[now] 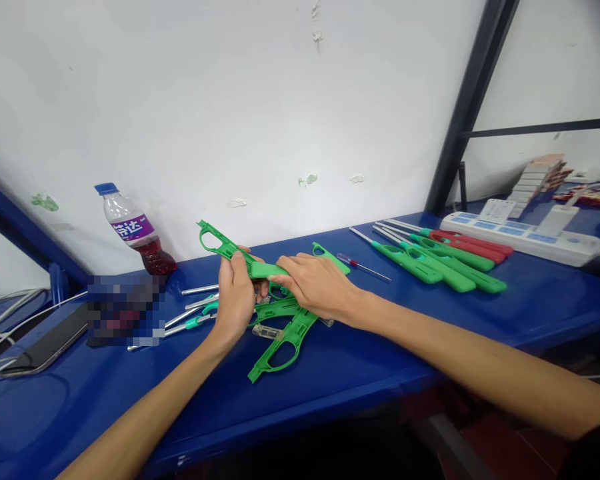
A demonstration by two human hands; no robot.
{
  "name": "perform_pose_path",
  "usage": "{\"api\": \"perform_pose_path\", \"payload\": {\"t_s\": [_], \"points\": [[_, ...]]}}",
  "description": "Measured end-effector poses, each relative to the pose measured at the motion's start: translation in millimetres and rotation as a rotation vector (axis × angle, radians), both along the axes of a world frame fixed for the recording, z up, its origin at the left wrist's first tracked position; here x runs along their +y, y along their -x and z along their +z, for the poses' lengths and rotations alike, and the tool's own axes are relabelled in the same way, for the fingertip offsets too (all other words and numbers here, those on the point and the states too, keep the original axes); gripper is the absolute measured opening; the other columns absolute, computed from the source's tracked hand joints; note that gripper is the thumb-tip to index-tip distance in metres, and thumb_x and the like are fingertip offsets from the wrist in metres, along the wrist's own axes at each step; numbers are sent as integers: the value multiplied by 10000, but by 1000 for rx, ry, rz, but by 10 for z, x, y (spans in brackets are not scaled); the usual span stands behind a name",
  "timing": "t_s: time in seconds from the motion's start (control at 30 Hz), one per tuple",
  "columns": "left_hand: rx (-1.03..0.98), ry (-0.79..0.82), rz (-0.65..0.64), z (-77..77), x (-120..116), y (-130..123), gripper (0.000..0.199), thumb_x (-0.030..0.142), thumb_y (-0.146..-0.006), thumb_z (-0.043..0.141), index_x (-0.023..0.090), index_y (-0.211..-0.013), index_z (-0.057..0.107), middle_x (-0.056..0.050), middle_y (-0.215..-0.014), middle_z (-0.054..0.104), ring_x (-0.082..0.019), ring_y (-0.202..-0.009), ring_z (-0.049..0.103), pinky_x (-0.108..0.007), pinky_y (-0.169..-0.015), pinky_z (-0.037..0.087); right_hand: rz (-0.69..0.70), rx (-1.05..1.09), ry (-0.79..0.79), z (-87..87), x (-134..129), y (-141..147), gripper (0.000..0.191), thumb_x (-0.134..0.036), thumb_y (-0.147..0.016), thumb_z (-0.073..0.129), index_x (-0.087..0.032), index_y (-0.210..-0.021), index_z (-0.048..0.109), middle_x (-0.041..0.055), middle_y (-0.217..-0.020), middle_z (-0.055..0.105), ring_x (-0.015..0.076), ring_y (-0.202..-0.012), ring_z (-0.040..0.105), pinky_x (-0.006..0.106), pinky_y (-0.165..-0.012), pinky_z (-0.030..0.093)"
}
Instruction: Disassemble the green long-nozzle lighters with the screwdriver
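Above the blue table, my left hand point(234, 293) pinches a green lighter casing point(264, 269) near its middle. The casing's open trigger loop points up and left. My right hand point(316, 283) closes over the casing's other end, its fingertips hiding that part. Beneath my hands lie more loose green casing halves point(286, 347) and a small clear fuel tank point(269, 332). Metal lighter tubes point(190, 325), some with teal fittings, lie left of my left hand. Behind my right hand, another green casing piece point(337, 260) is partly visible.
A thin screwdriver point(364, 267) lies right of the pile. Several long-tube lighters point(430, 272), green and red, rest further right before a white power strip point(525, 239). At left stand a drink bottle point(139, 230) and a dark phone point(50, 340) with cables. A white wall rises behind.
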State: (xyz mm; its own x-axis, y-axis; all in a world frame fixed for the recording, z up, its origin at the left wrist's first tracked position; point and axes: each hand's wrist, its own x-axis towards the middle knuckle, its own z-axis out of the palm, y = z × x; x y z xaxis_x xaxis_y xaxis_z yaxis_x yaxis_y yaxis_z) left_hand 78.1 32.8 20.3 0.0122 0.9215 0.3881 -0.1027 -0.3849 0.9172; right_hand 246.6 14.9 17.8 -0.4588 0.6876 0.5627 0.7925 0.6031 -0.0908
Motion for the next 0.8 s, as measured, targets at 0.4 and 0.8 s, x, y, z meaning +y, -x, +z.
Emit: {"api": "perform_pose_path", "payload": {"t_s": [0.4,0.8], "points": [[-29,-9,22,5,-15,-20,255,499,-981,548,261,-986,457,72,-654,559,-98,-433,510,-228,-384,332,-19,17,-6,-28,-18,18,502,-524,-1104,226,-178,-1044,585,79,-925,713,209,-833,589,345,-644,307],[-34,153,-235,155,45,96,459,676,-913,553,222,-970,563,49,-699,544,-52,-395,441,-196,-376,336,14,302,148,140,-6,-136,528,-538,-1095,209,-212,-936,592,7,-683,621,150,-581,513,328,-606,305]]}}
